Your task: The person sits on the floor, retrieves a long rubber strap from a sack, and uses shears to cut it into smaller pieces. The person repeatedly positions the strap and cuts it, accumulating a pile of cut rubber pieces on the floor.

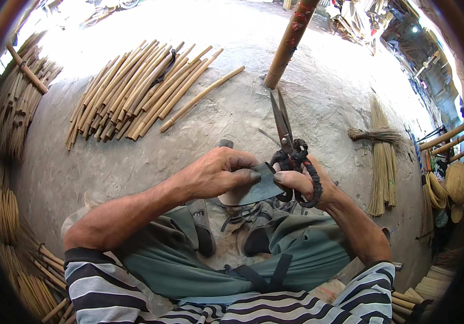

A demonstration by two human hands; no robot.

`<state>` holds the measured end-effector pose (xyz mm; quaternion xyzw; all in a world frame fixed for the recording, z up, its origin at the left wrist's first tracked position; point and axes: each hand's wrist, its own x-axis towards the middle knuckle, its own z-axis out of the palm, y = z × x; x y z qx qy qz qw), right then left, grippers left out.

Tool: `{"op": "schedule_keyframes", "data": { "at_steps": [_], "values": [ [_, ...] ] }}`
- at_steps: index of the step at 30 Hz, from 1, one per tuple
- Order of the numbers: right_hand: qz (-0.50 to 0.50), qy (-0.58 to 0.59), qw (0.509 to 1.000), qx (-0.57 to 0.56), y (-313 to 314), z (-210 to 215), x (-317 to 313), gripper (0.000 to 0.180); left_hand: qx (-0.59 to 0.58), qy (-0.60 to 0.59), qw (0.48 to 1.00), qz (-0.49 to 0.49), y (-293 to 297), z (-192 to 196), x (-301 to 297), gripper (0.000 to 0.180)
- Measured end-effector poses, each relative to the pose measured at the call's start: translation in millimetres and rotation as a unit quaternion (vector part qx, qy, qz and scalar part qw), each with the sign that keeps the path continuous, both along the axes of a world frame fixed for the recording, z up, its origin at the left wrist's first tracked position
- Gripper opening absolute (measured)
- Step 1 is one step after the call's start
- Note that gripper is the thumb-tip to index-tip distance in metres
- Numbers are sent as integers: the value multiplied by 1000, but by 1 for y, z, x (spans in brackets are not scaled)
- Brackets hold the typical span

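Note:
My left hand is closed, its thumb pressed on a dark grey flat piece with a curved lower edge. Whether that piece is rubber or metal I cannot tell. My right hand grips a pair of scissors with dark-wrapped handle loops. Their blades point away from me and stand slightly apart, beyond the flat piece. The right thumb tip is at the piece's right edge. Just past my left knuckles a short dark stub shows; its lower part is hidden.
Bamboo poles lie in a pile at the far left, one pole apart from them. An upright bamboo post stands ahead. Right of me lies a tied straw bundle. More bundles line the left side. My sandalled feet are below.

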<state>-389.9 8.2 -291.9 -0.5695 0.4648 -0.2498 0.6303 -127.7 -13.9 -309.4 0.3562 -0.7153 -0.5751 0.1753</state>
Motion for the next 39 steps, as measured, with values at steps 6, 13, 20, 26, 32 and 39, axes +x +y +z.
{"op": "schedule_keyframes", "data": {
  "at_steps": [6, 13, 20, 26, 32, 39],
  "values": [
    [30, -61, 997, 43, -9, 4, 13, 34, 143, 139, 980, 7, 18, -3, 18, 28],
    [80, 13, 994, 70, -18, 19, 22, 31, 215, 216, 950, 61, 30, -18, 23, 33],
    [122, 151, 950, -245, -28, 48, 20, 28, 240, 237, 940, 50, 46, -48, 8, 27],
    [-25, 92, 852, -515, -73, 137, -15, 18, 139, 72, 987, 28, 47, -88, -7, 25],
    [-151, 87, 708, -684, -110, 204, -23, 13, 53, -58, 997, 19, 72, -134, -10, 20],
    [-52, 43, 856, -513, -139, 177, 3, 15, 274, 78, 958, 31, 107, -118, -36, 28]
  ]
}}
